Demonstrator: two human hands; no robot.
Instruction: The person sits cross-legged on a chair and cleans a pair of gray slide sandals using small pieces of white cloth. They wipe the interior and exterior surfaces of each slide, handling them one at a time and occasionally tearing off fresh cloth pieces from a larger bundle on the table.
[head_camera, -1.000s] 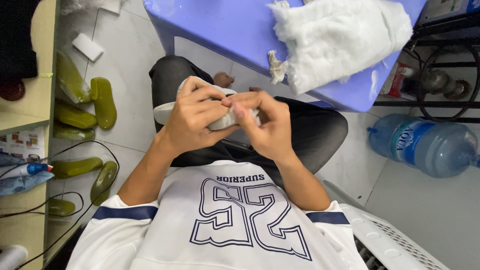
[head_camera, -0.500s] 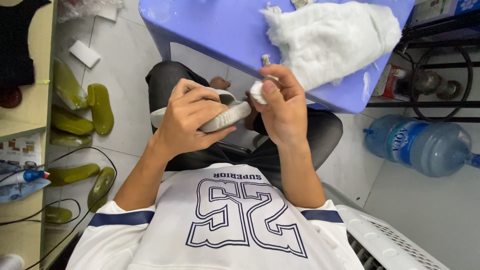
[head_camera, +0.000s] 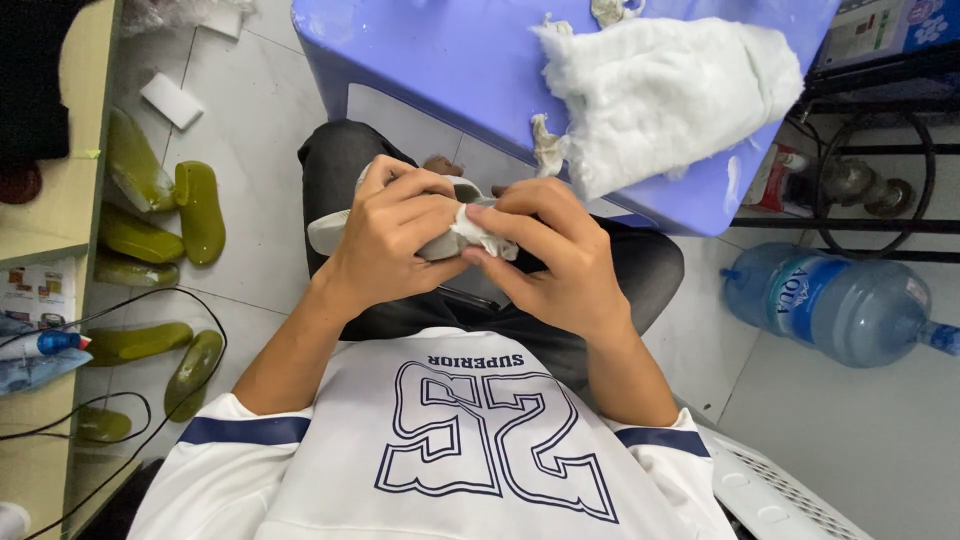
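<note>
I see my left hand (head_camera: 395, 235) gripping the pale shoe (head_camera: 335, 230) — right hand (head_camera: 560, 265) pinching a cotton wad (head_camera: 480, 232) into it; stuffing seems underway, cotton pile (head_camera: 665, 95) remains.

Bright, even indoor light, soft shadows, sharp focus, slight wide-angle edge distortion.

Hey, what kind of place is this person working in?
Probably a small home workshop for stuffing or making shoes or toys. White cotton wadding lies heaped on a blue plastic table, green shoe-shaped forms are scattered over the tiled floor, and a big water bottle lies nearby.
</note>
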